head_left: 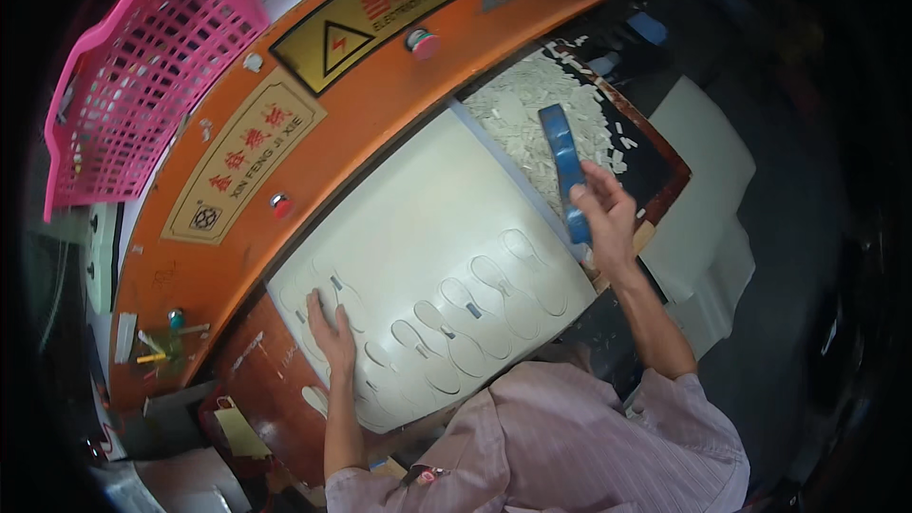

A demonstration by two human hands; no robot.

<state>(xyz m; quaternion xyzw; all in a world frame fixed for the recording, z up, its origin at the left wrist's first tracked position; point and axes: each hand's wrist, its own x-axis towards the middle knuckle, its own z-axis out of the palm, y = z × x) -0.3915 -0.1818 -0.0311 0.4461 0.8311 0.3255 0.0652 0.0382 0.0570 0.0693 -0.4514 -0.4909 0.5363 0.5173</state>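
Observation:
A large cream-white sheet lies on the machine's bed, with rows of sole-shaped outlines cut into its near part. Over the sheet's left end, my left hand rests with fingers stretched out, touching the cut shapes there and holding nothing. My right hand grips a blue cutting die, a narrow curved band seen edge-on. The die is held above the sheet's right edge, beside a heap of small white scraps. Part of its lower end is behind my fingers.
An orange machine beam with a warning plate and red buttons spans the far side. A pink basket stands at the upper left. More pale sheets hang at the right. Near the left end, a loose sole piece lies on the reddish-brown surface.

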